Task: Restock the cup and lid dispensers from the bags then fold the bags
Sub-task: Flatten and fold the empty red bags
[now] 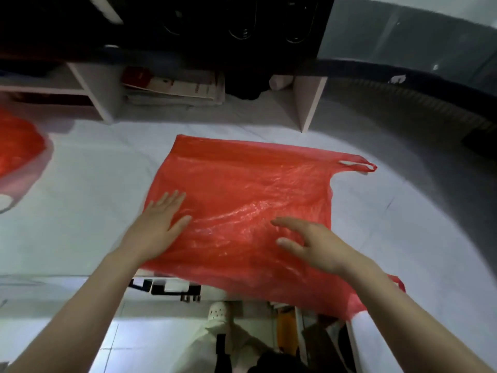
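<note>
A flat, crinkled red plastic carrier bag (242, 200) lies spread on the white counter (80, 189), its near edge overhanging, with the left hand (158, 224) pressed flat on it and the right hand (314, 243) loosely splayed just above.

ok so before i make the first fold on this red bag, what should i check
1. Red bag spread flat on the counter: ok, only lightly wrinkled.
2. Bag emptied: ok, no bulge shows.
3. Left hand pinning the bag: ok, flat on its left part.
4. Right hand free to fold: ok, open and holding nothing.
5. Whole bag on the counter: not ok, its near edge hangs over the counter's edge.
6. Handles lined up: cannot tell; the far handle shows, the near one is mostly hidden by the right arm.
</note>
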Demonstrator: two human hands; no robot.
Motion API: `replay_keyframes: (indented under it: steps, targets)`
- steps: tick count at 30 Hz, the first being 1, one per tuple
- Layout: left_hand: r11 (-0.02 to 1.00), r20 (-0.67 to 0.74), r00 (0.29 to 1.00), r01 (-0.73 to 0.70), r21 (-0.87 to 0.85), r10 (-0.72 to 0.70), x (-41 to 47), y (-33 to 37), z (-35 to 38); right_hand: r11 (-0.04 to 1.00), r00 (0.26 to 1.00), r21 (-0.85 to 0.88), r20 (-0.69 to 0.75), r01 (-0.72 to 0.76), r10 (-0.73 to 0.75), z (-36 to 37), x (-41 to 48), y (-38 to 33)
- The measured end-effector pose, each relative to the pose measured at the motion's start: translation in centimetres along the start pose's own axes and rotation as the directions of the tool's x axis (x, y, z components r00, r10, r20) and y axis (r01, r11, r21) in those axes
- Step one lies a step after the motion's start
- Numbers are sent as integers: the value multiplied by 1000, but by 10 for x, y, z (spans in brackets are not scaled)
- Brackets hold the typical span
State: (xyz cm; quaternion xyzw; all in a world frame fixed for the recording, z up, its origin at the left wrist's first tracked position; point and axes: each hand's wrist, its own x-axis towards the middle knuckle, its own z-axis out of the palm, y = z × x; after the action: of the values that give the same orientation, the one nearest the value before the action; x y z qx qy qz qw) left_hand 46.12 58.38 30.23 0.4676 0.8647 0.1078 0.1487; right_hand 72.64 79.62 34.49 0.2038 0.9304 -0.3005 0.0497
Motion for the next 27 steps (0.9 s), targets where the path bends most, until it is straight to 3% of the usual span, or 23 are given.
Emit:
replay_keyframes:
  steps: [4,7,10,14,19,21,24,27]
  targets:
    - [998,-65,998,12,-61,-16,-55,-2,3,1000,996,-2,86,-8,9,16,-26,-3]
    - [997,-69,997,-21,-69,16,-80,-9,7,993,996,-111,70,-51,59,23,-47,9]
    - [1000,-45,999,-4,-29,3,-90,-20,20,968,992,-239,-119,-76,48,28,-58,23]
    - [994,-3,996,90,56,-90,-79,-26,39,942,919,-274,-385,-196,79,20,-57,36]
    - [987,-15,996,87,131,-86,-54,-8,48,870,829,-430,-558,-243,-44,8,-53,52]
    - [988,-8,994,107,112,-106,-52,-7,50,850,808,-415,-589,-325,22,10,-57,65]
    - [986,-2,991,132,102,-132,-54,-13,49,849,763,-262,-606,-459,225,15,-73,90]
    - [973,-23,988,154,172,-152,-59,-22,45,808,714,-160,-585,-567,385,15,-94,108]
